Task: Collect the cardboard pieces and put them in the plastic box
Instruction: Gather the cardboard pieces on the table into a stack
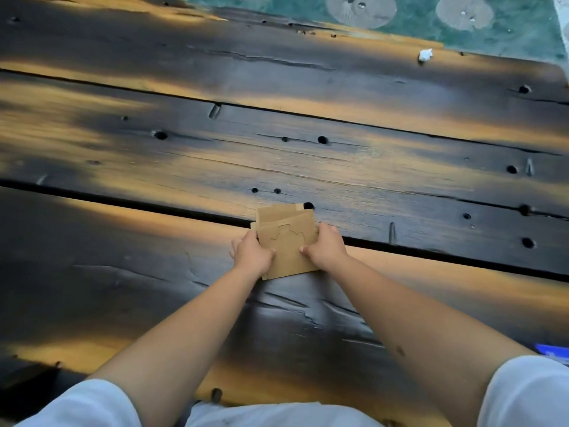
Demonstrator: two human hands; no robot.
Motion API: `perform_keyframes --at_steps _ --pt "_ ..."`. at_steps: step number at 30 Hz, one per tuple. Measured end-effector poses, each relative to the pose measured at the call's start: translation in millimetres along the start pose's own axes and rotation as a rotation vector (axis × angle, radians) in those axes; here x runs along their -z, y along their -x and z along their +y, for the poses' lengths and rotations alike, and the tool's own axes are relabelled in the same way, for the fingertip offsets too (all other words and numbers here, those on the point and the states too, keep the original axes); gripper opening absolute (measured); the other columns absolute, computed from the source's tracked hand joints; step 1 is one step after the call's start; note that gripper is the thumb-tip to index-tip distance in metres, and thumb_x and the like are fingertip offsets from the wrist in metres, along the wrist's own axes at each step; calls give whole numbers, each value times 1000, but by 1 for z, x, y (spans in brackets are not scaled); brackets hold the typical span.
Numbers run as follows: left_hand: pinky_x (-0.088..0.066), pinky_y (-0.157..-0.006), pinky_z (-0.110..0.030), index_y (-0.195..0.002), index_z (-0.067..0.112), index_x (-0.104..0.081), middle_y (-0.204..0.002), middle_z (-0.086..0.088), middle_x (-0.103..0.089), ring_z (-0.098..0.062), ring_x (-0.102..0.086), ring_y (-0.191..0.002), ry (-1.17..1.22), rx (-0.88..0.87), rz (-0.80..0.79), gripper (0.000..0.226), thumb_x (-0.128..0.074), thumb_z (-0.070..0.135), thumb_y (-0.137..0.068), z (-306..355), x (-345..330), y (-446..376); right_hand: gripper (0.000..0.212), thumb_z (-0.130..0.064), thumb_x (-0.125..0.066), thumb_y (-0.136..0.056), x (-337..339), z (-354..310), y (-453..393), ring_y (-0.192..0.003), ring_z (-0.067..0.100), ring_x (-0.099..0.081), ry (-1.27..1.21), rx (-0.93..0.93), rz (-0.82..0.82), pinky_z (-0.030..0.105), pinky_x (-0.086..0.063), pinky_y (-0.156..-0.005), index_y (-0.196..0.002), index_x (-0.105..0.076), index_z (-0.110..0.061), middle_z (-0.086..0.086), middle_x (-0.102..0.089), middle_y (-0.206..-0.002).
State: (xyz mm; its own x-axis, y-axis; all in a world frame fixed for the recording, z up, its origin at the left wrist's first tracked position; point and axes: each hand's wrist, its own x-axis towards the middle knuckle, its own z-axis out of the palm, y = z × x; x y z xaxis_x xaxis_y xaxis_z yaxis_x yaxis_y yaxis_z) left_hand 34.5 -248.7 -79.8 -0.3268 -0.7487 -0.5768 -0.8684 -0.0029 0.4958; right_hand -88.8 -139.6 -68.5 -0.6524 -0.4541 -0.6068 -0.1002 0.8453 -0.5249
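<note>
Cardboard pieces (pixel 288 241) — stacked, near centre of tabletop (pixel 400 186) | left hand (pixel 252 252) — fingers pinching stack's left edge | right hand (pixel 326 246) fingers pinching its right edge

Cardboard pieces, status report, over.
Left hand and right hand both gripping the cardboard stack at its sides. Stack squared up over the wooden table. Plastic box not in view. Nothing in the way.
</note>
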Motion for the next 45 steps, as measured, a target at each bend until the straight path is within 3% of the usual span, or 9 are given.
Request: perform_keyframes --at_steps 5,10,14,17,24,27,30,34,45 --pt "-34 -108 -35 -120 14 -54 -130 -13 -44 -31 -41 -127 -20 -60 -21 42 -67 22 -80 4 -2 -16 61 -34 -78 -77 -10 -3 -15 -127 32 -46 58 -89 28 37 -38 -102 -128 -49 -16 12 -49 -135" --pt "-39 -105 -40 -114 21 -50 -124 -14 -48 -32 -45 -121 5 -59 -20 42 -71 23 -78 7 1 -26 59 -36 -76 -79 -11 -3 -23 -126 30 -49 91 -95 45 37 -35 -101 -126 -48 -13 11 -58 -130" --pt "-40 -104 -42 -124 24 -40 -127 -12 -50 -31 -45 -122 37 -58 -26 60 -76 20 -76 7 4 -27 72 -33 -80 -75 -15 5 -22 -127 34 -44 -15 -93 80 39 -36 -103 -132 -39 -16 9 -53 -136" --pt "-43 -96 -33 -136 21 -34 -133 -10 -47 -30 -49 -122 62 -67 -76 73 -76 16 -77 8 7 -24 88 -28 -83 -73 -14 12 -17 -130 33 -43 -81 -28 85 43 -36 -108 -142 -29 -22 5 -50 -141" --pt "-51 -90 -40 -105 21 -46 -115 -6 -61 -25 -61 -104 26 -228 -162 40 -75 16 -78 3 5 6 55 -26 -80 -77 3 36 16 -115 27 -54 -77 61 58 37 -45 -94 -122 -49 -18 8 -55 -124" --pt "-50 -88 -33 -107 19 -48 -108 2 -63 -19 -61 -100 30 -330 -178 36 -73 13 -81 2 -1 28 45 -22 -80 -77 5 54 40 -110 26 -60 -125 92 101 36 -48 -91 -107 -48 -20 6 -63 -117" --pt "-46 -88 -26 -117 18 -50 -110 4 -64 -14 -59 -99 6 -416 -188 44 -73 11 -80 0 -5 50 56 -16 -80 -77 8 71 66 -109 24 -61 -188 136 152 33 -48 -91 -119 -43 -23 4 -66 -118" --pt "-50 -94 -35 -112 23 -52 -108 3 -68 -16 -63 -101 -15 -468 -202 42 -75 14 -77 -10 -15 83 72 -18 -79 -77 10 98 102 -110 27 -62 -164 163 210 38 -50 -94 -133 -35 -26 6 -66 -120" --pt "-46 -81 -29 -99 29 -50 -99 4 -65 -17 -61 -99 -44 -539 -239 36 -73 10 -78 -62 -52 164 54 -14 -78 -78 -18 171 190 -111 25 -61 -192 150 318 37 -49 -92 -123 -50 -19 5 -67 -118"
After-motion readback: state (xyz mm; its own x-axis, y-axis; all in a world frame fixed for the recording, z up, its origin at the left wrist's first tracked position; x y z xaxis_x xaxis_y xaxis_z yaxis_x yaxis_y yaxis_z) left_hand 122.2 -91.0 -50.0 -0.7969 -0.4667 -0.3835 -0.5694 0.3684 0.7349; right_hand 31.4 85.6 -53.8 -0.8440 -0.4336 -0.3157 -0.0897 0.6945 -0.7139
